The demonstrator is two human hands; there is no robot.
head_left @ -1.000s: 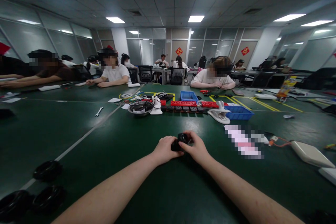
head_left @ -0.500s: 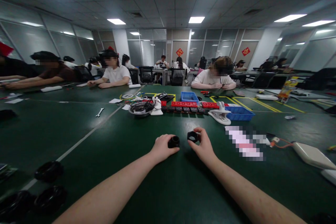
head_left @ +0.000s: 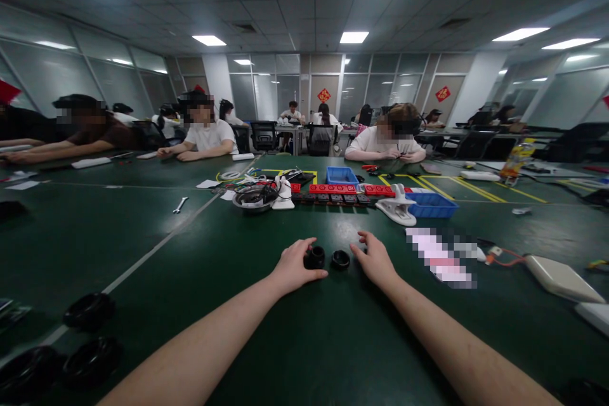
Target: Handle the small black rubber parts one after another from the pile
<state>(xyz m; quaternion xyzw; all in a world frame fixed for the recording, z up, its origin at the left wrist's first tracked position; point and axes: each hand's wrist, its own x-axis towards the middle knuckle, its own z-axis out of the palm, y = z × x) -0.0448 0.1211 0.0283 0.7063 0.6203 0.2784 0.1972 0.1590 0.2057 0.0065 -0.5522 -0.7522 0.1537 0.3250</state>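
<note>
A short black cylindrical fitting [head_left: 318,258] stands upright on the green table, its round opening facing up. My left hand [head_left: 292,268] is beside it, thumb and fingers spread around its left side; whether the palm side touches it is hidden. Just right of the fitting lies a black ring nut [head_left: 340,259], flat on the table with a small gap between the two. My right hand [head_left: 375,260] is open to the right of the nut, its fingers apart from it and holding nothing.
Several black ring-shaped parts [head_left: 91,360] lie at the lower left. A wrench [head_left: 180,205], a metal bowl [head_left: 252,200], red power strips [head_left: 333,188], a white clamp [head_left: 398,207] and a blue bin [head_left: 432,205] sit farther off. Co-workers [head_left: 209,136] sit across the table.
My right hand has set the black ring nut down beside the fitting, let go and drawn slightly right. My left hand's fingers have spread wider around the fitting.
</note>
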